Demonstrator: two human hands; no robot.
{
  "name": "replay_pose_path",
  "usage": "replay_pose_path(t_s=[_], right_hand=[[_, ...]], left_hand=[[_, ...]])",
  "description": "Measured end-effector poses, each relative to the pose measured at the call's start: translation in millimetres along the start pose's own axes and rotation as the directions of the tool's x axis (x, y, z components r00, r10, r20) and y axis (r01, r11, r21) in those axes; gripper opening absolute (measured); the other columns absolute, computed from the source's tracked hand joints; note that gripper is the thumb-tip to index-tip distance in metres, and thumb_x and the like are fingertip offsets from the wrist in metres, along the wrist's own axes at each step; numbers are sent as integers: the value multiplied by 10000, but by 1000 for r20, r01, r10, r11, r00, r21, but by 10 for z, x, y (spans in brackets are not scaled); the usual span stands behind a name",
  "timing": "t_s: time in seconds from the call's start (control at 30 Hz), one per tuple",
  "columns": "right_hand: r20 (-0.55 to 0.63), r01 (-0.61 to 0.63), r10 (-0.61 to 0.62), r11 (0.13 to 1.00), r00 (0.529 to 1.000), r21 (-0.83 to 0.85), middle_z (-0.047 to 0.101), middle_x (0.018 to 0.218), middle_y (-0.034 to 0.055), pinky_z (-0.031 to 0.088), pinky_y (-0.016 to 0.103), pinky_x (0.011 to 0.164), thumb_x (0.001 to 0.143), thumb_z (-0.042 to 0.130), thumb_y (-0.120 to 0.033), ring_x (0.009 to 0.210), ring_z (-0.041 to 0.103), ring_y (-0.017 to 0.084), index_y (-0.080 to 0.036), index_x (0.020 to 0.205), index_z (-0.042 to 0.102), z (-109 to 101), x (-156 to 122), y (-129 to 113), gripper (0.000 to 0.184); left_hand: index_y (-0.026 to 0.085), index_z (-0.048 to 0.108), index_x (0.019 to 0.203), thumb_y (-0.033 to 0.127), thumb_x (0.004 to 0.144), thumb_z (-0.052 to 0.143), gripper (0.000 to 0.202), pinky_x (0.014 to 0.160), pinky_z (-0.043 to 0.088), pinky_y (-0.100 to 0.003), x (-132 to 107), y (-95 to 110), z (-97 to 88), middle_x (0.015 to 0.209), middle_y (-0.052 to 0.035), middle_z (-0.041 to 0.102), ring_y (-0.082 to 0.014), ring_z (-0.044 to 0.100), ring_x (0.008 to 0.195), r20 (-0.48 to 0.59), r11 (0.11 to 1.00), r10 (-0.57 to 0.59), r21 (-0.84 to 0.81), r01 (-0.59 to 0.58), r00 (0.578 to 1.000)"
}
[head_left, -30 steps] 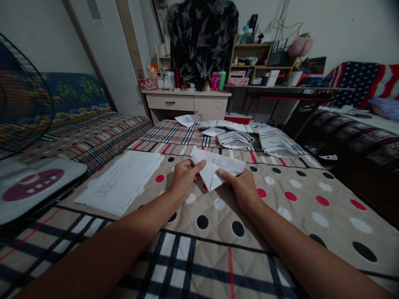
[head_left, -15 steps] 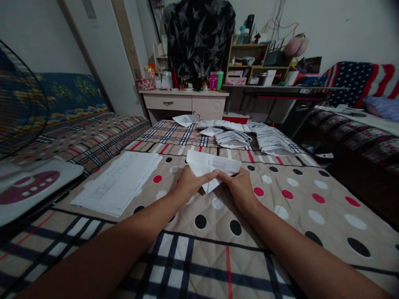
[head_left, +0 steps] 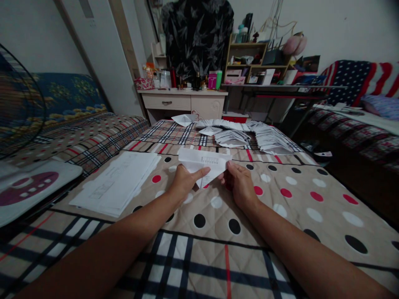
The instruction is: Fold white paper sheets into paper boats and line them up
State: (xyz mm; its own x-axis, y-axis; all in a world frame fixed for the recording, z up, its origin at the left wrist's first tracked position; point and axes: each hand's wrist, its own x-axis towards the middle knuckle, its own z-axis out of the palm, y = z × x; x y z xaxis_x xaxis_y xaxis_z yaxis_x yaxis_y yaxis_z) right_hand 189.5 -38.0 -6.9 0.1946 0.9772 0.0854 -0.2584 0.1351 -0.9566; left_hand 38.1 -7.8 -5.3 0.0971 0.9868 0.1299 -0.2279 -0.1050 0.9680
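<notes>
A partly folded sheet of white paper is held up over the dotted bedspread, its lower part tapering to a downward point and small print showing on the upper band. My left hand grips its left side, thumb across the front and fingers behind. At the right corner, my right hand pinches the paper's edge between thumb and fingers. To the left lies a stack of flat printed sheets. Beyond my hands are rows of folded paper pieces, with more folded pieces fanned out at the right.
The quilted bedspread carries checks and dots. A fan stands at the left edge, above a white folding table with a purple print. Behind the bed are a white dresser and a desk with a shelf.
My right hand has shifted from the paper's front centre out to its right corner. The paper and my left hand have moved slightly left.
</notes>
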Motion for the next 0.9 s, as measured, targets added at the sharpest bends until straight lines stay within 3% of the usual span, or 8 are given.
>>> replay_pose_path(t_s=[0.17, 0.27, 0.37, 0.47, 0.57, 0.7, 0.9], right_hand=[[93, 8, 9, 984, 996, -178, 561, 464, -8, 300, 214, 420, 662, 783, -491, 411, 433, 78, -152, 544, 616, 47, -32, 15, 396], [62, 6, 4, 988, 998, -154, 584, 482, 7, 325, 214, 428, 698, 755, -480, 417, 456, 81, -146, 534, 632, 44, -43, 14, 391], [34, 4, 0, 994, 999, -109, 599, 496, 10, 356, 214, 435, 706, 750, -469, 421, 470, 84, -144, 559, 651, 41, -41, 1, 371], [19, 0, 3, 992, 1000, -129, 597, 487, 9, 360, 215, 423, 671, 775, -476, 412, 470, 88, -145, 559, 644, 52, -34, -13, 373], [53, -15, 25, 985, 998, -173, 598, 479, 10, 369, 222, 425, 628, 801, -495, 417, 490, 103, -149, 579, 648, 64, -28, -24, 382], [87, -28, 48, 974, 995, -226, 578, 454, 13, 334, 225, 412, 647, 780, -501, 405, 467, 101, -150, 546, 641, 70, -36, -41, 392], [25, 20, -15, 974, 1000, -224, 538, 426, 13, 270, 229, 392, 728, 700, -504, 372, 405, 82, -153, 471, 601, 59, -55, -44, 446]], left_hand=[[127, 701, 976, 295, 640, 811, 391, 646, 554, -252, -8, 12, -5, 960, -80, 755, -183, 696, 768, -25, 995, -15, 101, 17, 1000], [110, 711, 914, 340, 694, 773, 324, 511, 501, -197, -6, 8, -12, 795, -64, 743, -125, 648, 594, 109, 980, -93, 187, 71, 990], [84, 710, 790, 369, 748, 723, 288, 433, 446, -161, 7, -3, -15, 588, -31, 663, -77, 569, 453, 269, 953, -197, 280, 119, 943], [97, 663, 698, 391, 772, 693, 304, 363, 388, -152, 10, -1, -7, 493, 9, 587, -58, 502, 363, 277, 944, -212, 305, 123, 937], [119, 594, 616, 412, 781, 676, 346, 321, 342, -157, -7, 22, 5, 456, 21, 556, -55, 464, 316, 271, 941, -223, 311, 134, 936], [118, 605, 664, 405, 787, 665, 318, 323, 335, -154, -24, 46, 5, 480, 1, 592, -76, 521, 343, 325, 948, -231, 289, 136, 917], [117, 616, 697, 415, 774, 666, 312, 311, 329, -154, -17, 35, 9, 477, 6, 587, -81, 525, 337, 365, 945, -254, 290, 150, 896]])
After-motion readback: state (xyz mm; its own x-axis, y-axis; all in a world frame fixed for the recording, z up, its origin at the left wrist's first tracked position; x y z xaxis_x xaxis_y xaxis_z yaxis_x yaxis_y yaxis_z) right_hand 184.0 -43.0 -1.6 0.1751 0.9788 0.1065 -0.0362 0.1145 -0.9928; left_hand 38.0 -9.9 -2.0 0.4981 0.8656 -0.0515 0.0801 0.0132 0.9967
